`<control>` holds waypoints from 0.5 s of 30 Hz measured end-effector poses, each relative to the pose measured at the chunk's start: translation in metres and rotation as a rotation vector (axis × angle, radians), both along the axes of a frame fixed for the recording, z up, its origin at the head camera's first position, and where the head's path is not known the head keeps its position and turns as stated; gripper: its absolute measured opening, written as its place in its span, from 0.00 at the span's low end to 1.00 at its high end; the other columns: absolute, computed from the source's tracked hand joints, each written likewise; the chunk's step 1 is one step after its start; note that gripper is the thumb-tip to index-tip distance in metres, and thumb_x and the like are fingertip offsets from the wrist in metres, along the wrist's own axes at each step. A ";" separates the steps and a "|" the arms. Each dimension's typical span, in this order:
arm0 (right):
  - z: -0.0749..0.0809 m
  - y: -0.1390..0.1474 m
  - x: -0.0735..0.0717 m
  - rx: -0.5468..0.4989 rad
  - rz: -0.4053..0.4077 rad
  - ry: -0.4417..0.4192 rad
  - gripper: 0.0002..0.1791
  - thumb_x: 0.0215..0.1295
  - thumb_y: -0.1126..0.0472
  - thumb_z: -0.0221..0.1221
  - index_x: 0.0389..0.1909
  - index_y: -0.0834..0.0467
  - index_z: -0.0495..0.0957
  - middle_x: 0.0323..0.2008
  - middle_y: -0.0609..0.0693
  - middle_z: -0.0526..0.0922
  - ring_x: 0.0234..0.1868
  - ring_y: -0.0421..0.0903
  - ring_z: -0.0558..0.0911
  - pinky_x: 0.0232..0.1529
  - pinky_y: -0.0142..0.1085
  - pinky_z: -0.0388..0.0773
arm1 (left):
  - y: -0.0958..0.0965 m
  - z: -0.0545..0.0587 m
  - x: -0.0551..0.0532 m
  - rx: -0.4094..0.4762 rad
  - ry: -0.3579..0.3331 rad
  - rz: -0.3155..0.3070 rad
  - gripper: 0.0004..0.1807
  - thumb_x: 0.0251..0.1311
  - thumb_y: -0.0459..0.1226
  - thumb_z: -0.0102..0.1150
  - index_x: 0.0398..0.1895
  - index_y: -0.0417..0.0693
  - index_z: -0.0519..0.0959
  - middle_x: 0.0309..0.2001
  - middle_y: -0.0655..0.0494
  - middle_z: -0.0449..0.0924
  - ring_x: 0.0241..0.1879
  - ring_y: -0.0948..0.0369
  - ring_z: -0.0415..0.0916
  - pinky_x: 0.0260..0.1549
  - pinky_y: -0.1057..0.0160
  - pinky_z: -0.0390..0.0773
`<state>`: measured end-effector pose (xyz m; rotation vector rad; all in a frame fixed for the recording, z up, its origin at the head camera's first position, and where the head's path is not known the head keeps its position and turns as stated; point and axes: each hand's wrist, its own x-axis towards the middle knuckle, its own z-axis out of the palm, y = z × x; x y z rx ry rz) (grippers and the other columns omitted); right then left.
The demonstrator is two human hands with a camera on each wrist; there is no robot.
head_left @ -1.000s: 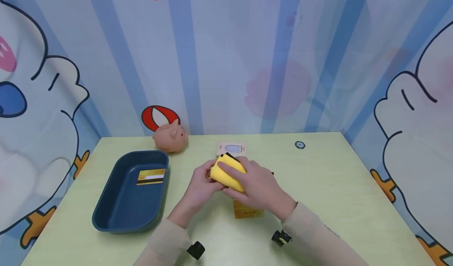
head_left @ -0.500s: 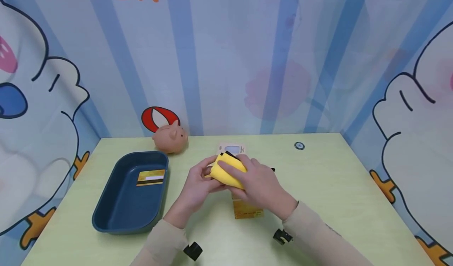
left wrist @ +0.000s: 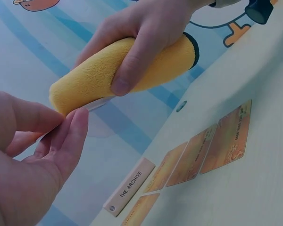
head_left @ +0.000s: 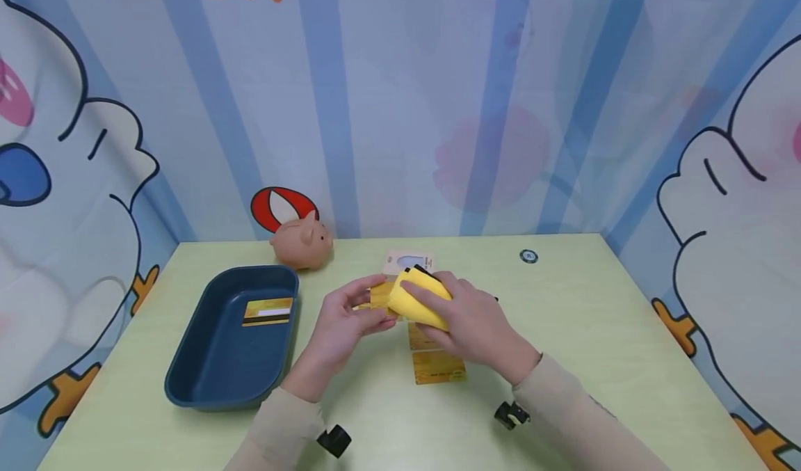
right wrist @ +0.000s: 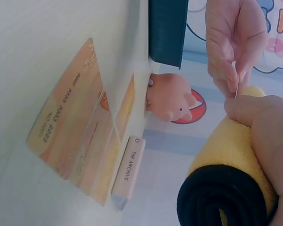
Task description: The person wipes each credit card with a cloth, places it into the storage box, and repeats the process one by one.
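Observation:
Above the table my left hand (head_left: 340, 325) pinches a gold bank card (head_left: 380, 296) by its edge between thumb and fingers. My right hand (head_left: 478, 321) grips a rolled yellow cloth (head_left: 418, 302) with a dark lining, its end against the card's face. In the left wrist view the cloth (left wrist: 96, 75) covers most of the card. Below the hands, several more gold cards (head_left: 439, 368) lie on the table, side by side in the right wrist view, partly hidden by the hands in the head view. A small pale box (head_left: 408, 261) marked "THE ARCHIVE" stands just behind them.
On the left sits a dark blue tray (head_left: 225, 380) with one gold card (head_left: 268, 312) lying striped side up in it. A pink piggy bank (head_left: 302, 243) stands behind the tray. A small round chip (head_left: 528, 256) lies at the back right. A printed curtain (head_left: 400, 109) hangs behind the table.
The right hand with the cloth has shifted right, and the left hand has drawn left, so more of the held card shows between them. More of the cards on the table is visible.

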<state>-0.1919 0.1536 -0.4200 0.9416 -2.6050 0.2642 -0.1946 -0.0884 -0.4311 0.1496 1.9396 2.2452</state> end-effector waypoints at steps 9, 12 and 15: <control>-0.007 0.009 -0.004 -0.022 -0.018 0.006 0.36 0.70 0.45 0.66 0.77 0.37 0.68 0.59 0.58 0.76 0.40 0.49 0.79 0.27 0.42 0.83 | -0.006 0.001 0.000 0.021 -0.012 0.004 0.29 0.67 0.21 0.60 0.70 0.46 0.76 0.58 0.35 0.72 0.49 0.46 0.87 0.45 0.57 0.88; -0.007 0.011 -0.006 -0.020 -0.028 0.010 0.36 0.69 0.46 0.67 0.77 0.37 0.69 0.59 0.58 0.76 0.39 0.48 0.78 0.26 0.41 0.82 | -0.008 0.002 -0.001 0.033 -0.019 0.006 0.29 0.67 0.21 0.60 0.70 0.45 0.76 0.56 0.37 0.73 0.47 0.47 0.87 0.45 0.57 0.88; -0.007 0.014 -0.007 -0.020 -0.040 -0.002 0.36 0.69 0.45 0.68 0.77 0.37 0.69 0.58 0.58 0.77 0.39 0.48 0.78 0.26 0.41 0.82 | -0.009 0.004 -0.002 0.044 -0.035 0.008 0.29 0.67 0.20 0.60 0.70 0.45 0.76 0.56 0.38 0.73 0.48 0.46 0.87 0.45 0.56 0.88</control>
